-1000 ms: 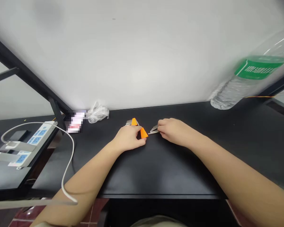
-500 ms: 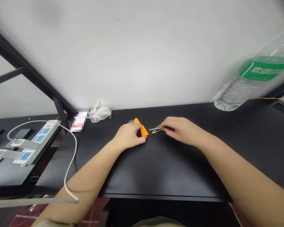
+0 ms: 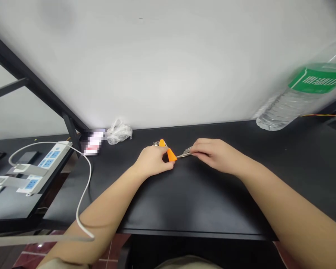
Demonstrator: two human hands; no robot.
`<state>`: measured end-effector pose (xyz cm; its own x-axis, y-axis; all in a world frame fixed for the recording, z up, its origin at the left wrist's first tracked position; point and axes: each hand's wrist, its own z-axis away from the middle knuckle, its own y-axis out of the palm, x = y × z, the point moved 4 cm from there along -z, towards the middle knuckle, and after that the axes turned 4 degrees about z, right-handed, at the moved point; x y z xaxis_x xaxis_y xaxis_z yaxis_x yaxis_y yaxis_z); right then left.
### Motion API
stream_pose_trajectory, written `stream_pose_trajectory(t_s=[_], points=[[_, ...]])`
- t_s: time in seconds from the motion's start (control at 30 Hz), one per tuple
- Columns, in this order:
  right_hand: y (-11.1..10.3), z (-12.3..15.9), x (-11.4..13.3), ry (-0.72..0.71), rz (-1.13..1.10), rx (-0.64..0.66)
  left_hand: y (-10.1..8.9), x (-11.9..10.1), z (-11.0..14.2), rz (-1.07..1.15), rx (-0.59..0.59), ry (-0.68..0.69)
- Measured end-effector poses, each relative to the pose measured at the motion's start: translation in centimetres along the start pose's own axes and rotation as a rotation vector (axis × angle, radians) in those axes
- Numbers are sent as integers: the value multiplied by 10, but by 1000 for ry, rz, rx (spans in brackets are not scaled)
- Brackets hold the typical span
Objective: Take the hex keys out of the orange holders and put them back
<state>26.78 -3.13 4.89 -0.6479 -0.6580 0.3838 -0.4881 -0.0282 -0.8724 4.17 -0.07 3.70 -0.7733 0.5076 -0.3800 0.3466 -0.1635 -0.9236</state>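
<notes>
My left hand is closed around an orange holder at the middle of the black table, thumb along its near end. Thin metal rods poke out past the holder's far left side; fingers hide part of it. Pinched in my right hand is a small bunch of slim silver hex keys, pointing left. One key's tip meets the near right end of the holder; whether it is inside a hole I cannot tell. My right fingers cover the other ends of the keys.
A crumpled clear plastic bag lies by the wall, beside a blurred-out item. At far right stands a large water bottle with a green label. A white cable loops over my left forearm from the power strip.
The hex keys in my right hand have come closer to the orange holder, and one tip now reaches its edge. My left hand keeps its grip, almost still.
</notes>
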Motion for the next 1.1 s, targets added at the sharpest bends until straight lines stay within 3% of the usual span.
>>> stream_pose_trajectory(t_s=[0.2,0.37,0.43,0.53,0.7,0.9,1.0,1.1], points=[[7,-4,0,105,-129,71,1,-3,1,3,8,41],[33,-6,-3,388,-622,219,1,-13,5,73,14,126],[40,-8,2,407,-811,217,0,-15,6,109,11,153],[44,-10,9,361,-903,164,0,-13,6,153,9,176],[43,-9,7,339,-861,58,5,0,5,273,-62,171],[43,-8,8,288,-829,87,11,3,3,457,-40,208],[34,-7,5,210,-581,96,9,1,3,426,-49,213],[20,-3,-6,129,-143,62,7,2,2,372,-92,194]])
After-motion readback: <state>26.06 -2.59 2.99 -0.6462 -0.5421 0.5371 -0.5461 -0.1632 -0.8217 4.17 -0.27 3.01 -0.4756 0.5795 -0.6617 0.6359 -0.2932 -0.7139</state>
